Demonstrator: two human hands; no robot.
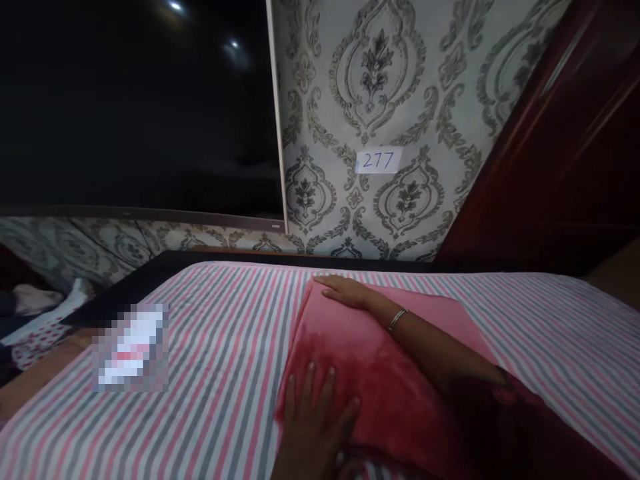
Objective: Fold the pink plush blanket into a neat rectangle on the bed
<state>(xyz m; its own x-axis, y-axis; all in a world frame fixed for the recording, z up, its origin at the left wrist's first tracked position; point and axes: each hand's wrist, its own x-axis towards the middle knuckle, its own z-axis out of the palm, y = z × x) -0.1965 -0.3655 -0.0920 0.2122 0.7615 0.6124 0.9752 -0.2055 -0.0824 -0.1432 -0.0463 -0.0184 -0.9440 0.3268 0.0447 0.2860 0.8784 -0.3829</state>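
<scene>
Left hand (pixel 313 420): fingers spread, lower centre
Right hand (pixel 347 292): laid flat, centre
Red cloth (pixel 385 380): under both, extending rightward; long axis unclear

Two hands (pixel 347 292) (pixel 309 423) rest among one cloth (pixel 370 373), one sheet (pixel 225 353), one screen (pixel 140 120).

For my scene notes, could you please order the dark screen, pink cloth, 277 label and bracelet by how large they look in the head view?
1. Dark screen
2. Pink cloth, partly covered
3. 277 label
4. Bracelet
</scene>
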